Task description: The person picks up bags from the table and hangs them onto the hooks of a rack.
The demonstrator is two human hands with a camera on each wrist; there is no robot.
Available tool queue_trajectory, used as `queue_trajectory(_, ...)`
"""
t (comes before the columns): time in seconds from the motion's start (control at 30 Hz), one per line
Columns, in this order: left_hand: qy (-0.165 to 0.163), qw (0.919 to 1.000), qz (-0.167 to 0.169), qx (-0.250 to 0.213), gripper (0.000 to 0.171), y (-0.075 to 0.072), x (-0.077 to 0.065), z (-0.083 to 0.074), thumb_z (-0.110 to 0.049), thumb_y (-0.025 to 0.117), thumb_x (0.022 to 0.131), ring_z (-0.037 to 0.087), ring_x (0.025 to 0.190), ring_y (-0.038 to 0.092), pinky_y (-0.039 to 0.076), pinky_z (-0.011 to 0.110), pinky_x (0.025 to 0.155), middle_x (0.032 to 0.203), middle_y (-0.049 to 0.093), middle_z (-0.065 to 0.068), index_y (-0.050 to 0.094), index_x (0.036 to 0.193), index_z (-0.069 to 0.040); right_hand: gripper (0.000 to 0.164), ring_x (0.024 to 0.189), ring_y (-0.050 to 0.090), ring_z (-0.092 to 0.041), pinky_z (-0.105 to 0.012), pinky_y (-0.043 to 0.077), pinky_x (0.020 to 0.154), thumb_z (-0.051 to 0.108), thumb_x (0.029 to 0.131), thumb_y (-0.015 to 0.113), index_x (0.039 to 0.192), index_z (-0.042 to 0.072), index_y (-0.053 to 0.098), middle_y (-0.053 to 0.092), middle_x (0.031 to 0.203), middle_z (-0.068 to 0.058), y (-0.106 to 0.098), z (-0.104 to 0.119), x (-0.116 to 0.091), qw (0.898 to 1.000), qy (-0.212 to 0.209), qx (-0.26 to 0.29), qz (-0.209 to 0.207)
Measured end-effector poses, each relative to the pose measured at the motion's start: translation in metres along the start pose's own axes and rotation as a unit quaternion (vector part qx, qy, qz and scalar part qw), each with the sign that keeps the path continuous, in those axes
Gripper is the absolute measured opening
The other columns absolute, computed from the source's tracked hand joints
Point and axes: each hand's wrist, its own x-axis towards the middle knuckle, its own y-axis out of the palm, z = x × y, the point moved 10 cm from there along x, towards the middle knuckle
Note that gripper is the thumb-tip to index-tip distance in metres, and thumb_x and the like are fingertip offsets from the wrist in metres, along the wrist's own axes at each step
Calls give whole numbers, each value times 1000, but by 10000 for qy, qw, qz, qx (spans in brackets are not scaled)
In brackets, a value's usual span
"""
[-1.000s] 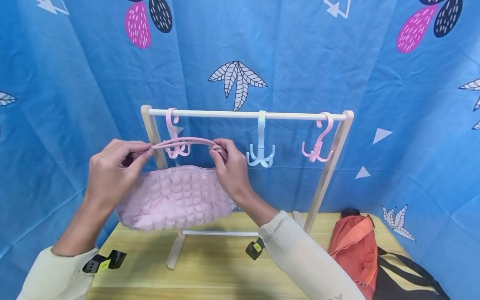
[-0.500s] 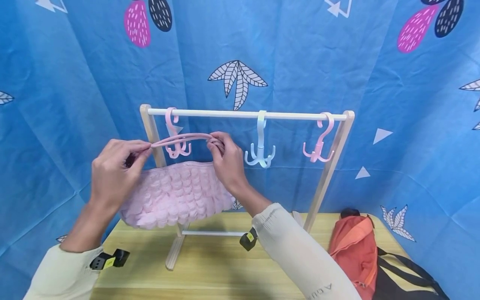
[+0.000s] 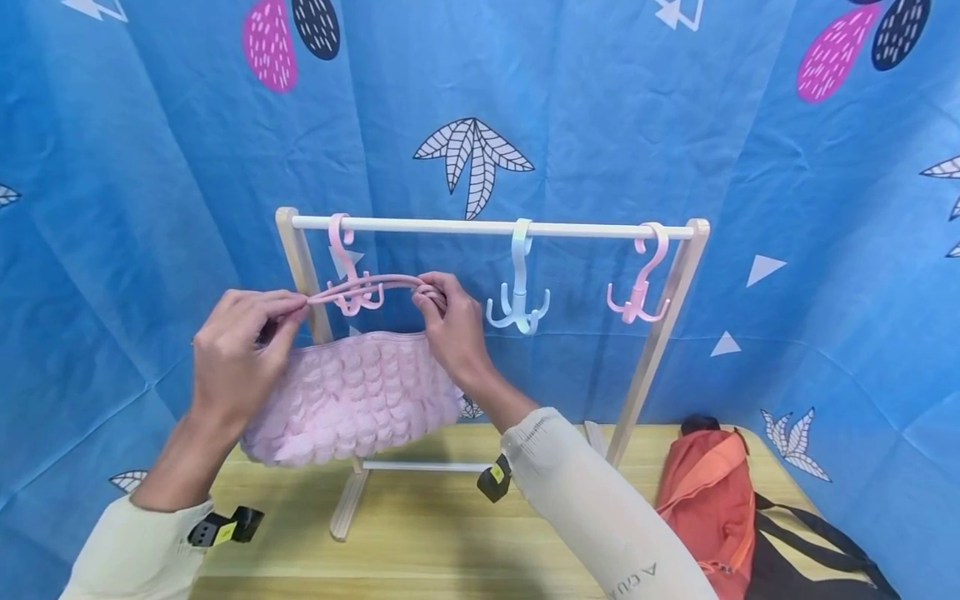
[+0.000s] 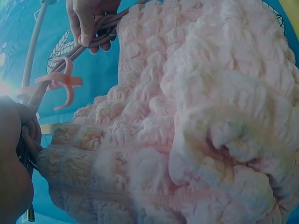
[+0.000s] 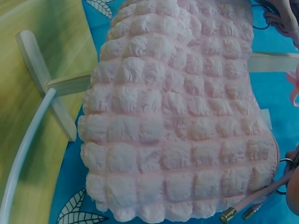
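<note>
A pink puffy quilted handbag (image 3: 367, 392) hangs in the air before the rack, held up by its thin cord handles (image 3: 367, 283). My left hand (image 3: 243, 346) pinches the handles at their left end. At the knotted right end, my right hand (image 3: 453, 329) grips the cords between thumb and fingers. Behind the stretched handles, overlapping them in the head view, hangs the left pink hook (image 3: 347, 267). The left wrist view shows the bag's bubbly side (image 4: 149, 107) close up; in the right wrist view metal-tipped cord ends (image 5: 229, 213) dangle beside the bag.
A wooden rack with a white rail (image 3: 450, 226) stands on the wooden table (image 3: 420, 558). A light blue hook (image 3: 520, 283) and another pink hook (image 3: 639, 283) hang from it. At right lies an orange-red bag (image 3: 708, 500) with black straps. Blue patterned cloth (image 3: 615, 108) surrounds everything.
Both hands have kept their grip on the handles. The left hand has moved slightly right, and the bag has shifted a little right with it.
</note>
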Motion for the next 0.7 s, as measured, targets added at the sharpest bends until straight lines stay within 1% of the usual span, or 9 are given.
queue_trajectory(0.13, -133, 9999, 21, -63, 19, 1, -4, 3, 7, 80, 84, 36, 90, 65, 35, 0, 92, 97, 78, 25, 78, 102, 6, 29, 110, 70, -15, -23, 57, 100, 15, 103, 64, 131, 7, 65, 74, 121, -10, 2, -4, -4, 9998, -46, -18, 174)
queue_trajectory(0.17, -168, 9998, 70, -49, 18, 2, -4, 4, 6, 80, 85, 35, 91, 65, 35, 0, 92, 98, 78, 25, 78, 103, 6, 29, 109, 70, -15, -22, 57, 100, 16, 103, 65, 131, 7, 66, 74, 120, -10, 2, -4, -5, 9998, -85, -44, 197)
queue_trajectory(0.3, -329, 9993, 183, -36, 18, 3, -8, 7, 3, 80, 86, 32, 90, 64, 36, -1, 90, 98, 78, 23, 79, 104, 5, 28, 104, 69, -14, -20, 58, 94, 15, 103, 65, 130, 7, 68, 75, 117, -8, 2, -6, -10, 9992, -194, -138, 311)
queue_trajectory(0.4, -403, 9990, 174, -69, 18, 3, -11, 8, 1, 81, 86, 29, 88, 63, 37, 0, 88, 97, 78, 22, 79, 103, 3, 27, 100, 69, -14, -19, 58, 90, 16, 103, 65, 128, 7, 68, 75, 114, -8, 3, -7, -15, 9985, -275, -268, 393)
queue_trajectory(0.5, -505, 9984, 253, -56, 17, 4, -15, 11, 0, 80, 87, 16, 89, 61, 38, -1, 86, 97, 78, 21, 79, 104, 3, 27, 95, 68, -14, -17, 57, 85, 16, 103, 65, 127, 6, 69, 76, 113, -8, 2, -6, -21, 9973, -391, -397, 467)
queue_trajectory(0.57, -601, 9977, 317, -56, 17, 5, -17, 14, -2, 80, 88, 3, 91, 58, 39, -2, 84, 98, 78, 21, 79, 105, 2, 27, 92, 67, -15, -17, 57, 82, 16, 103, 65, 127, 5, 69, 75, 112, -9, 3, -5, -25, 9963, -483, -454, 546)
queue_trajectory(0.63, -723, 9967, 351, -58, 18, 6, -20, 16, -2, 80, 88, -7, 93, 53, 39, -4, 82, 97, 78, 21, 79, 105, 2, 28, 91, 68, -15, -16, 58, 82, 16, 103, 66, 127, 3, 69, 75, 112, -10, 3, -4, -29, 9952, -589, -460, 626)
queue_trajectory(0.7, -844, 9959, 324, -88, 19, 6, -23, 18, -1, 81, 87, -13, 93, 50, 39, -4, 80, 96, 79, 20, 79, 106, 1, 28, 92, 69, -16, -16, 59, 84, 14, 102, 66, 127, 1, 69, 75, 113, -12, 4, -2, -34, 9940, -711, -470, 688)
